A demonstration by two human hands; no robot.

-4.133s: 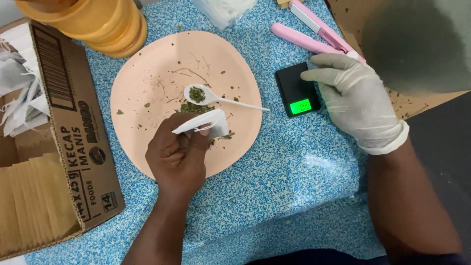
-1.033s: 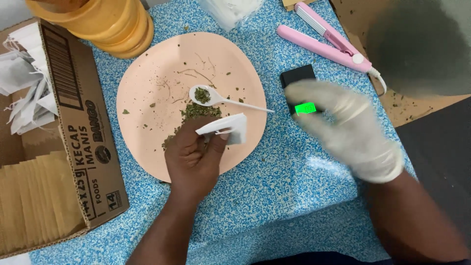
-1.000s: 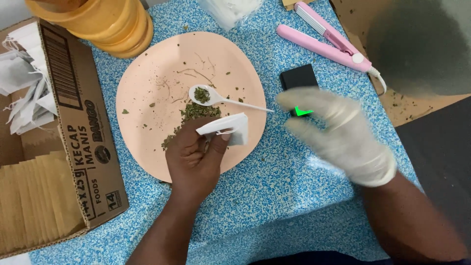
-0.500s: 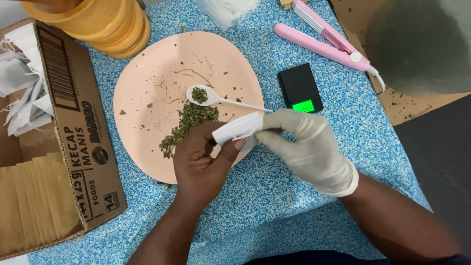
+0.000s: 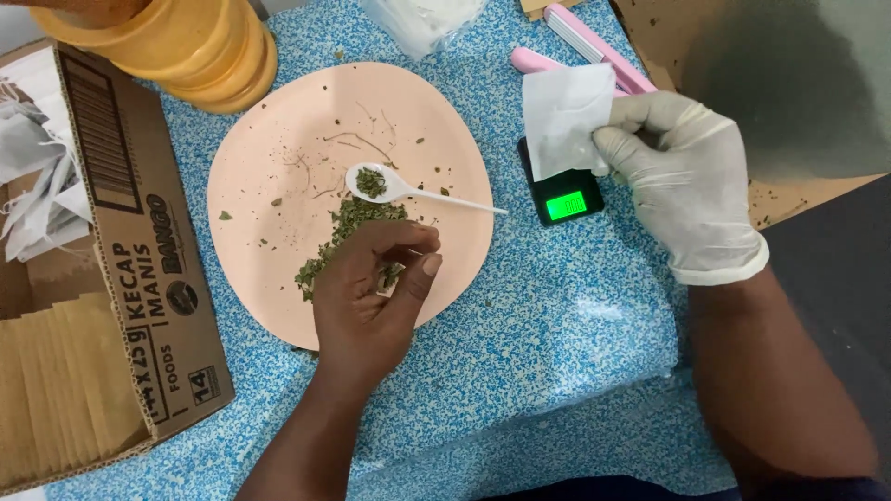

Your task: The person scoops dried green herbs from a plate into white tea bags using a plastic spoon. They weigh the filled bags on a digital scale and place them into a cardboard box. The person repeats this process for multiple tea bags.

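A small white paper sachet (image 5: 564, 119) is pinched by the gloved right hand (image 5: 682, 181) directly over the black pocket scale (image 5: 560, 190), at the plate's three o'clock. The bare left hand (image 5: 371, 288) rests loosely curled and empty over the dried green herb (image 5: 348, 227) on the peach plate (image 5: 278, 139); a white plastic spoon (image 5: 399, 186) lies at its twelve o'clock. The sachet is best lowered flat onto the platform's centre and fully released before the green display is read.
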